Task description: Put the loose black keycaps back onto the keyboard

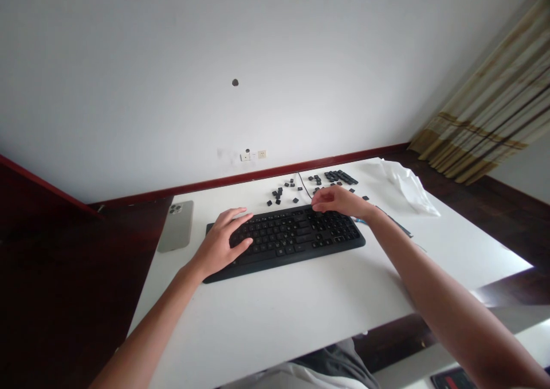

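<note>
Head cam: a person's left hand (221,241) rests flat, fingers spread, on the near-left end of a black keyboard (287,237), apparently to steady it; it grips nothing. The right hand (339,201) hovers over the board's far edge, fingertips pinched together, poss. on a small keycap; too small to tell if anything is held. Just beyond that pinch, loose black keycaps (283,193) lie scattered, w/ a tidier cluster of keycaps (340,176) farther out & to the right, likely pulled off & sorted there. A thin black cable (304,185) runs from the board's back edge between the two groups. Left of the steadying hand, a phone (176,225) lies face down at the edge of the white table (309,297). Crumpled white plastic (406,187) sits well right of the pinching hand. Behind: plain white wall, wall socket (253,155), red-brown skirting, striped curtain (490,125) at right, dark floor.
</note>
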Available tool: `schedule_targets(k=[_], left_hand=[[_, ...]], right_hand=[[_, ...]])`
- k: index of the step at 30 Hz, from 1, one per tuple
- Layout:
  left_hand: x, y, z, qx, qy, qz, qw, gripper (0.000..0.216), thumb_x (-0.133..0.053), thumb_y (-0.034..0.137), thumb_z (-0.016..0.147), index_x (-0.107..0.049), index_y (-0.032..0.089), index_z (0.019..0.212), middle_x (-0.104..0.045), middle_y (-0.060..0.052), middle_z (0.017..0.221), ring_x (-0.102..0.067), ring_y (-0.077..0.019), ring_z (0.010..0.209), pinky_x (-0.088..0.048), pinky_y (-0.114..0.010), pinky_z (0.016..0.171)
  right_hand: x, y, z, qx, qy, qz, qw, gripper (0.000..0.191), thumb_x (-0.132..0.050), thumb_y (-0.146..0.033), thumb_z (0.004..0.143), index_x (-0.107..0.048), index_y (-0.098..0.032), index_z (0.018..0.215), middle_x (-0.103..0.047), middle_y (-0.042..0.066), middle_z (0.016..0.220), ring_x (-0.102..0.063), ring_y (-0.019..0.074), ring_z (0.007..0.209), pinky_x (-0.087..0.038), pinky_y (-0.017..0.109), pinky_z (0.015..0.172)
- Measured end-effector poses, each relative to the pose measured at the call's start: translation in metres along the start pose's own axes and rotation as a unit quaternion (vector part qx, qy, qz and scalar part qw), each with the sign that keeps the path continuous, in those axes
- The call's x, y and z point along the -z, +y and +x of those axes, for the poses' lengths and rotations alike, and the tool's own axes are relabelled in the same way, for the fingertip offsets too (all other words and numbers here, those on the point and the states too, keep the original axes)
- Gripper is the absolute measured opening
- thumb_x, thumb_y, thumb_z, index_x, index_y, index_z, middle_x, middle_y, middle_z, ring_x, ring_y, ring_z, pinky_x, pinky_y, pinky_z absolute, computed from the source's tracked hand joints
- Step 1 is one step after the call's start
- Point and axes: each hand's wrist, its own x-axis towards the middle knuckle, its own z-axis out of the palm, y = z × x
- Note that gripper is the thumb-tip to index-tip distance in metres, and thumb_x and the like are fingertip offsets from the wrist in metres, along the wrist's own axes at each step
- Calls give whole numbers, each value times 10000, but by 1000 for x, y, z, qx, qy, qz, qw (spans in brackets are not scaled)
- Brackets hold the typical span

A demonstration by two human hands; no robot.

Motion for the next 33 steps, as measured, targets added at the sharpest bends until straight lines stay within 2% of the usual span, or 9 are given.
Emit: schedule_targets(k=[7,12,18,21,25,29,33], left_hand=[[-8,15,5,-57,28,17,998,374,-594,257,1003,-650,290,1371,-584,-69,1451,-492,-281,1404,-437,-513,1200],[-14,19,7,-73,28,20,997,366,-612,215,991,-664,291,1346,-603,-63,1428,-506,-270,1376,-449,-505,1187],[-23,36,14,-95,27,23,995,320,-625,195,979,-700,274,1280,-658,-56,1367,-531,-268,1339,-470,-500,1163],[-27,52,27,-107,22,15,994,295,-638,182,966,-720,266,1237,-694,-49,1312,-572,-258,1281,-497,-478,1123],[-38,75,57,-106,29,4,994,229,-647,191,970,-739,252,1172,-746,-29,1199,-638,-233,1153,-524,-437,1044],[-58,95,89,-103,7,3,995,222,-721,210,932,-745,232,1151,-766,-14,1174,-670,-219,1092,-517,-406,1033],[-75,105,108,-78,-24,31,996,195,-726,275,940,-753,208,1121,-770,-43,1127,-679,-240,1063,-529,-399,999]], right_hand=[[1,-1,-3,-27,-112,2,993,335,-752,-477,809,-803,-181,958,-763,50,822,-674,188,765,-493,296,675],[-2,-3,-4,-44,-96,-41,994,277,-739,-408,808,-835,-220,988,-796,53,883,-706,222,836,-519,324,739],[-6,-7,-4,-18,-66,-160,985,252,-707,-441,850,-842,-259,959,-792,24,876,-660,205,757,-456,325,675],[-6,-6,-5,-9,-60,-167,984,228,-695,-418,866,-833,-262,957,-793,23,900,-667,206,786,-458,320,693],[-7,-6,-5,21,-47,-164,985,181,-695,-368,865,-810,-251,941,-788,18,897,-683,200,821,-463,304,724],[-6,-3,-4,51,-1,-167,985,165,-690,-358,863,-795,-236,900,-759,10,794,-655,180,730,-440,296,679],[2,9,1,63,130,-173,974,172,-687,-361,873,-796,-227,884,-759,26,783,-662,189,738,-456,307,704]])
